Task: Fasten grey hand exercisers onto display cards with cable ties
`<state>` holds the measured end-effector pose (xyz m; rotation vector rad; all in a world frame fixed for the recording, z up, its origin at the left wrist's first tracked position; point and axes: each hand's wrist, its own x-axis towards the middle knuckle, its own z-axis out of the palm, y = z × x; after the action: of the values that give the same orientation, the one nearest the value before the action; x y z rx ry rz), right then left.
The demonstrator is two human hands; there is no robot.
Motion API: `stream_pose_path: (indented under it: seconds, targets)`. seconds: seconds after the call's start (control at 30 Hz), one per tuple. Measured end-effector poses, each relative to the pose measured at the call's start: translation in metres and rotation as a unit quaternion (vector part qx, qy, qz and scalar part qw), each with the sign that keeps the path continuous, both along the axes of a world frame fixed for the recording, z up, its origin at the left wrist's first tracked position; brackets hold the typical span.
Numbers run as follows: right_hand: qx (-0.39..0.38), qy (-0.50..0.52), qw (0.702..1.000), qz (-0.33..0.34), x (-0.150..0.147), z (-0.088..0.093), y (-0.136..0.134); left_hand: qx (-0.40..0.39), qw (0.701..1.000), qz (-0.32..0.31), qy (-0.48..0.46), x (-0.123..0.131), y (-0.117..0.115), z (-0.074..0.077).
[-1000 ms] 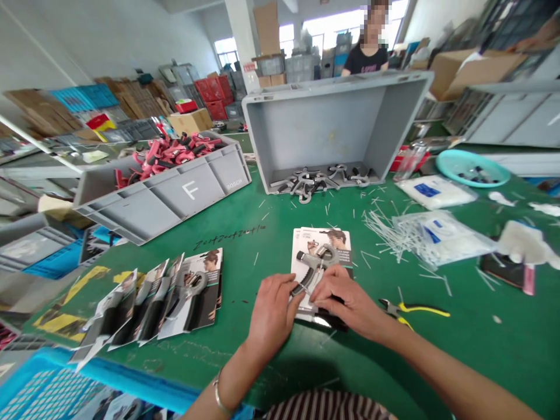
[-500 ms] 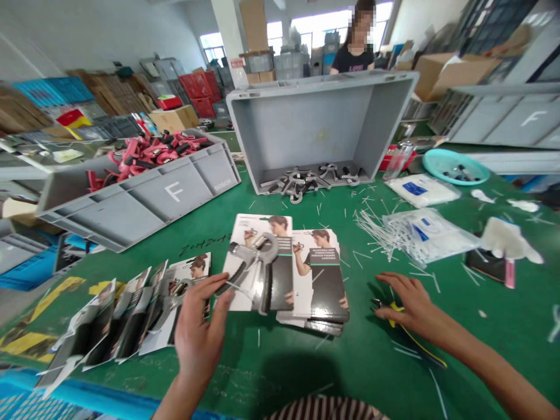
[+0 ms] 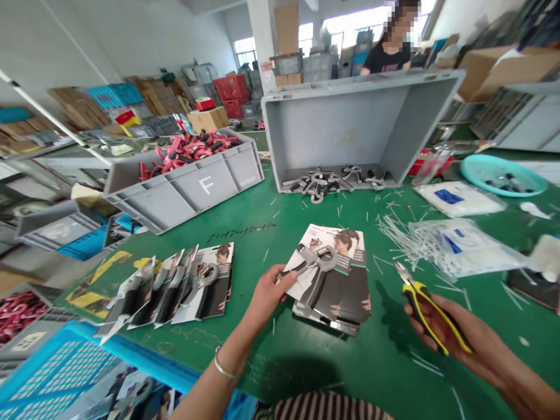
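Observation:
My left hand (image 3: pixel 268 290) pinches the left edge of a printed card with a grey hand gripper (image 3: pixel 315 263) tied to it, lifted a little over a stack of blank cards (image 3: pixel 345 312) on the green table (image 3: pixel 306 361). My right hand (image 3: pixel 455 332) is closed round yellow-handled cutting pliers (image 3: pixel 422 300), raised above the table to the right of the stack, jaws pointing up and left. A row of finished carded grippers (image 3: pixel 175 289) lies fanned out to the left.
A tilted grey crate (image 3: pixel 363 116) with loose grey grippers (image 3: pixel 332 178) stands behind; a grey crate marked F (image 3: pixel 192 184) holds red grippers. White zip ties (image 3: pixel 400 233) and plastic bags (image 3: pixel 459 245) lie right. A blue basket (image 3: pixel 56 379) sits near left. A person (image 3: pixel 389 49) stands beyond.
My right hand has picked the pliers up off the table and raised them. My left hand has brought the carded gripper back over the stack.

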<state>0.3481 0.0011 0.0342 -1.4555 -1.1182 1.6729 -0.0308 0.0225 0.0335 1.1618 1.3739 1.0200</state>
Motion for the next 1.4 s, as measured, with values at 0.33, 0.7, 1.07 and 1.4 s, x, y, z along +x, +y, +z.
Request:
stream_pose_path:
  seconds: [0.33,0.7,1.07,1.4]
  targets:
    - [0.497,-0.498,0.66,0.263,-0.101,0.051,0.061,-0.011,0.997,0.023,-0.067,0.004,-0.016,-0.014]
    - [0.505,-0.574,0.575,0.293,-0.125,0.069,0.062,-0.022,0.999,0.007,-0.049,-0.002,-0.008,-0.002]
    - [0.339,-0.304,0.784,0.422,-0.12,0.08,0.05,-0.065,0.983,-0.003,-0.173,-0.013,0.0,0.011]
    - [0.313,-0.28,0.87,0.259,-0.166,0.031,-0.026,0.077,0.948,0.202,-0.232,0.018,-0.02,0.02]
